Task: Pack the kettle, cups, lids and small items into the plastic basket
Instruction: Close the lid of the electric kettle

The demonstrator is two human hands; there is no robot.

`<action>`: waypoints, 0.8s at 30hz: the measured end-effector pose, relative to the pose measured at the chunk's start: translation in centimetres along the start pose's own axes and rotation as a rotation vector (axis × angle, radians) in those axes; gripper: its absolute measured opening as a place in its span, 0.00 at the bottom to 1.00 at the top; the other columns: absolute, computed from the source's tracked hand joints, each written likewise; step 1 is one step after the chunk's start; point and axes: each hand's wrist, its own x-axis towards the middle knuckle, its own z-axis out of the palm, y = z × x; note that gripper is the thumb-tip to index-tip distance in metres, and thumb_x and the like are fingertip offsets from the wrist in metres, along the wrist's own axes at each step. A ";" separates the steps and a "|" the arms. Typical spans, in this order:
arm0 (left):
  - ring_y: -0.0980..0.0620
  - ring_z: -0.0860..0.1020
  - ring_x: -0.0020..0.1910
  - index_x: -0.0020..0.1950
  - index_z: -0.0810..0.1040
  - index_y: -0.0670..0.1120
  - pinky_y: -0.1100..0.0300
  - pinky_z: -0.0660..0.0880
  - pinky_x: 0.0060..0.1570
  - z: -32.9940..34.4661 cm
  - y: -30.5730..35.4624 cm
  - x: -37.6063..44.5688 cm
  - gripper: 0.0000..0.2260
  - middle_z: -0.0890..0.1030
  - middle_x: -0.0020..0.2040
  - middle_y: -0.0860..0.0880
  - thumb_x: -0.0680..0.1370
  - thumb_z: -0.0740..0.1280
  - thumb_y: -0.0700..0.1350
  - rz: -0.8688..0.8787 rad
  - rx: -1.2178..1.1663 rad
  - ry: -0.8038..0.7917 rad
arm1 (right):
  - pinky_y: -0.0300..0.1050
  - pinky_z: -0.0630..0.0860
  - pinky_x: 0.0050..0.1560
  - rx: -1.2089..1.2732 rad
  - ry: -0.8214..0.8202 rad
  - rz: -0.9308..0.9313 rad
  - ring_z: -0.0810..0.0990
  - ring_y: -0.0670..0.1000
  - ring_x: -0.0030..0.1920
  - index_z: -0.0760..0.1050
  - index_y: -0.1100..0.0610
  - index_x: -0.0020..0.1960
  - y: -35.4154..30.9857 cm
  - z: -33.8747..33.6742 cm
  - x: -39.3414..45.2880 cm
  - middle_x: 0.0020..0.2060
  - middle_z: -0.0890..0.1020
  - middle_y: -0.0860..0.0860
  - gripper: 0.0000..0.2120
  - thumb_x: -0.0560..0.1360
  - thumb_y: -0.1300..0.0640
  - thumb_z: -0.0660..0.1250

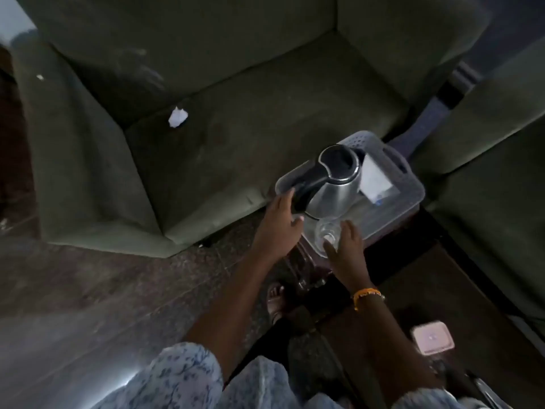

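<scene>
A steel kettle (333, 184) stands inside the plastic basket (410, 199) on a dark counter (380, 261) beside a green sofa (206, 119). The left hand (280, 222) reaches for the black handle just ahead of it — fingers spread, its grip wide and empty, apparently to steady the kettle. The right hand's (345, 246) grip is loose at a clear glass cup (327, 228) just in front of the kettle — whether it clasps the cup cannot be told. A white packet (376, 180) lies beyond.
</scene>
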 end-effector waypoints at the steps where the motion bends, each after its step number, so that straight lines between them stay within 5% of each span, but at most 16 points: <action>1: 0.45 0.61 0.73 0.76 0.54 0.45 0.55 0.61 0.68 -0.1 -0.5 1.4 0.29 0.62 0.74 0.43 0.77 0.62 0.44 -0.007 0.005 -0.022 | 0.52 0.55 0.75 -0.025 -0.016 0.051 0.58 0.62 0.74 0.56 0.69 0.72 0.1 0.8 1.0 0.72 0.60 0.65 0.34 0.74 0.57 0.67; 7: 0.44 0.59 0.74 0.76 0.52 0.43 0.50 0.61 0.71 0.8 -2.3 7.3 0.31 0.59 0.76 0.42 0.78 0.63 0.46 -0.038 0.024 -0.179 | 0.52 0.51 0.76 -0.063 -0.062 0.223 0.50 0.62 0.76 0.46 0.69 0.74 1.3 3.9 4.2 0.75 0.53 0.65 0.47 0.70 0.53 0.72; 12: 0.44 0.76 0.53 0.56 0.69 0.41 0.55 0.70 0.47 2.0 -2.5 9.6 0.14 0.76 0.52 0.44 0.75 0.68 0.45 -0.053 -0.052 -0.184 | 0.53 0.59 0.74 -0.037 -0.026 0.263 0.56 0.62 0.73 0.49 0.69 0.73 1.9 4.5 5.8 0.72 0.58 0.64 0.50 0.64 0.54 0.76; 20: 0.51 0.78 0.41 0.49 0.79 0.42 0.61 0.71 0.40 2.3 -2.0 11.5 0.18 0.80 0.40 0.47 0.66 0.78 0.49 -0.081 -0.163 -0.214 | 0.54 0.73 0.62 0.083 0.153 0.370 0.71 0.62 0.61 0.62 0.68 0.63 1.2 4.6 5.5 0.60 0.71 0.62 0.41 0.58 0.55 0.78; 24: 0.47 0.79 0.41 0.50 0.78 0.39 0.52 0.76 0.42 2.2 -1.5 10.6 0.21 0.83 0.42 0.43 0.64 0.78 0.49 -0.057 -0.212 -0.137 | 0.48 0.74 0.57 0.142 0.297 0.320 0.74 0.59 0.58 0.66 0.65 0.62 1.0 3.3 3.6 0.57 0.74 0.60 0.39 0.57 0.55 0.79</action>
